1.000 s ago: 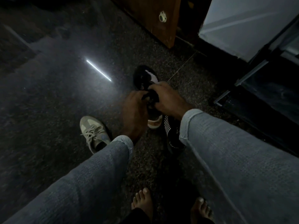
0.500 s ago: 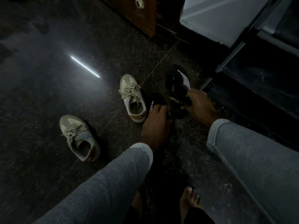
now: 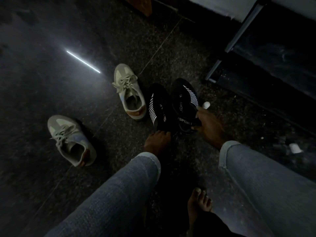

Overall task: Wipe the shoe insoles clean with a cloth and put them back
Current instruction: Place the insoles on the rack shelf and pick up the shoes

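Two black shoes with white stripes stand side by side on the dark floor. My left hand (image 3: 158, 142) grips the heel of the left black shoe (image 3: 159, 106). My right hand (image 3: 209, 127) grips the collar of the right black shoe (image 3: 184, 101), near its white lettering. Two beige lace-up sneakers sit to the left: one (image 3: 130, 93) right beside the black pair, the other (image 3: 71, 141) nearer me and further left. No cloth or loose insole is visible in this dim light.
A dark cabinet or frame (image 3: 256, 53) runs along the right. A wooden furniture corner (image 3: 142, 6) is at the top. A small white object (image 3: 206, 104) and a white scrap (image 3: 295, 148) lie on the floor at right. My bare foot (image 3: 199, 200) is below.
The two black shoes now stand side by side on the floor, each held at the rear by one hand. The view has shifted, so both beige sneakers show.
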Demonstrator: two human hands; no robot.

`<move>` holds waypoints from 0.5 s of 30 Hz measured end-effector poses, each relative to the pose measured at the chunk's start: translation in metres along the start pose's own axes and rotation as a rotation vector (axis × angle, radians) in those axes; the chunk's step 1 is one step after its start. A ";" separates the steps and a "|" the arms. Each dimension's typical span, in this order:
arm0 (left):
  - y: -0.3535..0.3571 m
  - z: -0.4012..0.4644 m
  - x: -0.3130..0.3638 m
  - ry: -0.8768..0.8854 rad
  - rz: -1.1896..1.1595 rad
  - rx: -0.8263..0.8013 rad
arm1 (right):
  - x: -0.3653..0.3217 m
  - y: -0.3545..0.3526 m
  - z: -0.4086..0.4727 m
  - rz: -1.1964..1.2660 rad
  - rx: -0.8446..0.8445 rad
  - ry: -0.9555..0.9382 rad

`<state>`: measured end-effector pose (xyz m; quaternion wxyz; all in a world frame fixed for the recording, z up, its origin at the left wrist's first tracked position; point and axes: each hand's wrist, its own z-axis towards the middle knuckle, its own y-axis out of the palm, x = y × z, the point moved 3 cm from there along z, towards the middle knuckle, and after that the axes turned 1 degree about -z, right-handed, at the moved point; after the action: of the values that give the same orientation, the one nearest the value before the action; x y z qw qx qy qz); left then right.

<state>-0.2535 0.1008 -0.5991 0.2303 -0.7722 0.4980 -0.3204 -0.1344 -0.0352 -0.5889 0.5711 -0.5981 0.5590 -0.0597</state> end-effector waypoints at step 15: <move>0.017 -0.010 -0.002 -0.127 -0.028 -0.007 | -0.025 0.046 -0.029 -0.454 -0.150 -0.058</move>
<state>-0.2725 0.0958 -0.6043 0.2543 -0.7986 0.4727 -0.2724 -0.1921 -0.0219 -0.5987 0.5130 -0.7506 0.3965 -0.1278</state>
